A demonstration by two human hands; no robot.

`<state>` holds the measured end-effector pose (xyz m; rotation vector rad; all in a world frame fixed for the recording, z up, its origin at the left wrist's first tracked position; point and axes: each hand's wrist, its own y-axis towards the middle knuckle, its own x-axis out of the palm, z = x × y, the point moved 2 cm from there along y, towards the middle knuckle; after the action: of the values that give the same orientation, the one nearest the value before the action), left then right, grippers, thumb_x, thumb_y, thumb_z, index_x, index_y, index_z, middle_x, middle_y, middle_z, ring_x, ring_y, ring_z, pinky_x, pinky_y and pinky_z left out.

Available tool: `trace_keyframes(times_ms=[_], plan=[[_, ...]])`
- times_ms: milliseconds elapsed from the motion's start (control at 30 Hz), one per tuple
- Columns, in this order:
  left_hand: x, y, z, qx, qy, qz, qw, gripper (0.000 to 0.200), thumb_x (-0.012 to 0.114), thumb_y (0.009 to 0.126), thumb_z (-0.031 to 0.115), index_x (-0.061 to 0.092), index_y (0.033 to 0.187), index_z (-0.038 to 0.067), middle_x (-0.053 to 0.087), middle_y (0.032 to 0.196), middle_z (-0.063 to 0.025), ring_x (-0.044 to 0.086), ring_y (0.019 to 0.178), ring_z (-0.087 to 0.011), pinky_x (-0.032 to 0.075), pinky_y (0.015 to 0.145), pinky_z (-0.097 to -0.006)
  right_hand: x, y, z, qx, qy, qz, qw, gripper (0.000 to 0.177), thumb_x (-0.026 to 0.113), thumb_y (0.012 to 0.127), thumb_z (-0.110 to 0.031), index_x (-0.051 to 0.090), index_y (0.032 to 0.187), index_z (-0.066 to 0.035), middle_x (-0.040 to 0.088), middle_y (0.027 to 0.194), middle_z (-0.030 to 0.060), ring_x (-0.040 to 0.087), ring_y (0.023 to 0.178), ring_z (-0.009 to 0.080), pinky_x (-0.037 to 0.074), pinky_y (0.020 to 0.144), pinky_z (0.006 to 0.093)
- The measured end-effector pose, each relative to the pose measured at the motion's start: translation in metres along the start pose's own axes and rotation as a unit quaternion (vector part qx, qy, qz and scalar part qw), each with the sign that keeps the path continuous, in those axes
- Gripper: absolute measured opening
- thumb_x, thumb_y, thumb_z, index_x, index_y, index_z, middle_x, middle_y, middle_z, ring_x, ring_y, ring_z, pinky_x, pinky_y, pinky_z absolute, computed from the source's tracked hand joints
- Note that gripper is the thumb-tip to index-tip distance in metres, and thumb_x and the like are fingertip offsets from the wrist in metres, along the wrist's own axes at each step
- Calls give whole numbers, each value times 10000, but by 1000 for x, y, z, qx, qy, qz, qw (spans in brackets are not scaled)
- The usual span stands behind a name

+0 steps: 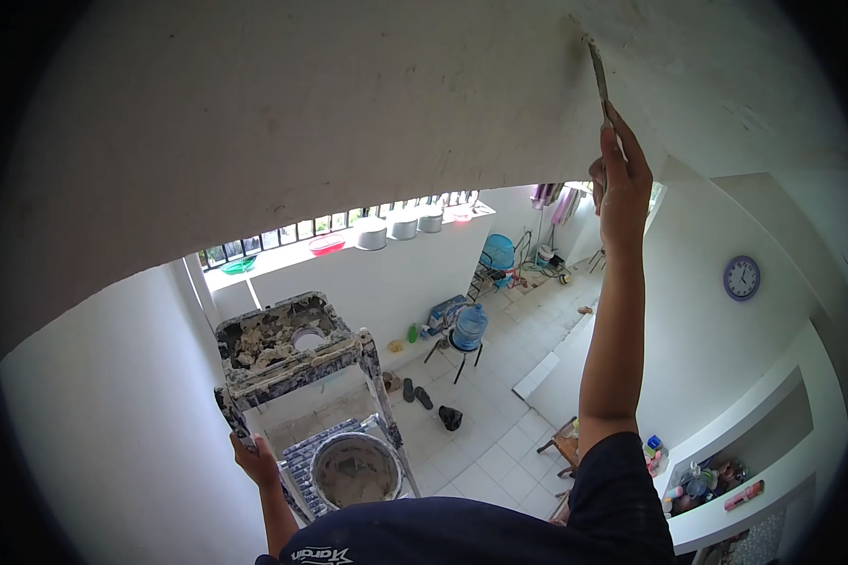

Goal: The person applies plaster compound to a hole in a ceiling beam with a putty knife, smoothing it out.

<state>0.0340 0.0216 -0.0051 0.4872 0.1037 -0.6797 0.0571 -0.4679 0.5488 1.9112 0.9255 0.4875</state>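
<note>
My right hand (622, 184) is raised high with its fingers wrapped round a putty knife (597, 71). The blade's tip meets the pale surface overhead (349, 104), beside a small smeared patch. Low on the left, my left hand (255, 461) is closed on the side rail of a putty-splattered stepladder (383, 400). On its top sits a crusted tray (273, 339) with lumps of putty and a round pale object in it. A bucket (356, 471) with grey-beige paste inside stands on a lower step.
A barred window's sill (283, 256) holds metal pots and coloured baskets. Below are a blue water jug (469, 328) on a stand, slippers (416, 393) and a black bag (450, 418) on the tiled floor. At right are a wall clock (742, 279) and a filled niche.
</note>
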Motion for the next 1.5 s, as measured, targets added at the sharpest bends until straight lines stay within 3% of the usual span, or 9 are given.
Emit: trace_keyframes(times_ms=[300, 600, 667, 733, 833, 1033, 1100, 1167, 1500], plan=[[-4, 1, 11, -8, -31, -16, 999, 549, 630, 880, 77, 462, 1350, -152, 598, 1252, -331, 613, 1149, -422, 474, 1004, -424, 7, 16, 0, 8, -35, -66, 997, 571, 628, 987, -423, 542, 1428, -71, 354, 522, -82, 276, 418, 11, 185, 371, 224], [0, 4, -11, -24, -27, -44, 998, 548, 667, 881, 167, 499, 1298, -145, 630, 1159, -339, 619, 1091, -487, 494, 951, -461, -27, -167, 14, 125, 88, -108, 982, 481, 579, 1021, -290, 541, 1399, 6, 439, 595, -66, 324, 468, 3, 208, 411, 175], [-5, 4, 11, 8, -11, -28, 1000, 442, 666, 876, 144, 539, 1209, -118, 647, 990, -324, 660, 922, -461, 522, 812, -454, -38, -241, 44, 242, 217, -223, 919, 492, 616, 996, -266, 543, 1393, 16, 455, 599, -72, 307, 482, -5, 215, 425, 193], [-9, 4, 30, 0, -33, -32, 999, 351, 663, 874, 127, 555, 1133, -83, 662, 869, -249, 673, 799, -416, 524, 715, -434, -48, -306, 72, 409, 229, -491, 734, 524, 682, 948, -296, 579, 1364, 6, 590, 713, -21, 462, 581, 15, 353, 518, 190], [-10, 4, 36, 66, -28, 6, 997, 239, 647, 878, 105, 566, 1079, 4, 663, 845, -201, 675, 744, -363, 521, 670, -407, 3, -399, 91, 443, 78, -683, 575, 525, 745, 886, -327, 640, 1309, -33, 694, 1053, 103, 612, 940, 142, 473, 831, 275], [-11, 3, 46, 49, -41, 2, 998, 180, 635, 887, 93, 560, 1034, 22, 633, 733, -118, 617, 593, -223, 497, 588, -349, 90, -527, 151, 384, -85, -706, 589, 528, 719, 857, -359, 652, 1289, -64, 676, 1216, 234, 647, 1143, 370, 486, 989, 410], [-9, 4, 41, 58, -39, 4, 998, 181, 632, 887, 90, 555, 1037, 24, 630, 728, -118, 617, 590, -228, 498, 585, -354, 121, -581, 183, 254, -106, -730, 626, 534, 726, 836, -364, 664, 1287, -87, 724, 1044, 215, 702, 983, 335, 536, 873, 399], [-10, 4, 42, 56, -35, -5, 998, 182, 631, 886, 88, 552, 1038, 25, 631, 734, -122, 625, 600, -234, 501, 588, -359, 153, -613, 194, 297, -147, -759, 560, 538, 727, 813, -346, 666, 1271, -69, 675, 1214, 225, 635, 1154, 391, 488, 1011, 414], [-4, 3, 19, 21, -13, -24, 999, 324, 653, 890, 138, 544, 1154, -16, 654, 824, -201, 664, 681, -358, 524, 618, -419, 161, -631, 155, 216, -219, -822, 479, 469, 586, 825, -245, 671, 1283, -193, 677, 1247, 167, 651, 1153, 337, 507, 997, 434]])
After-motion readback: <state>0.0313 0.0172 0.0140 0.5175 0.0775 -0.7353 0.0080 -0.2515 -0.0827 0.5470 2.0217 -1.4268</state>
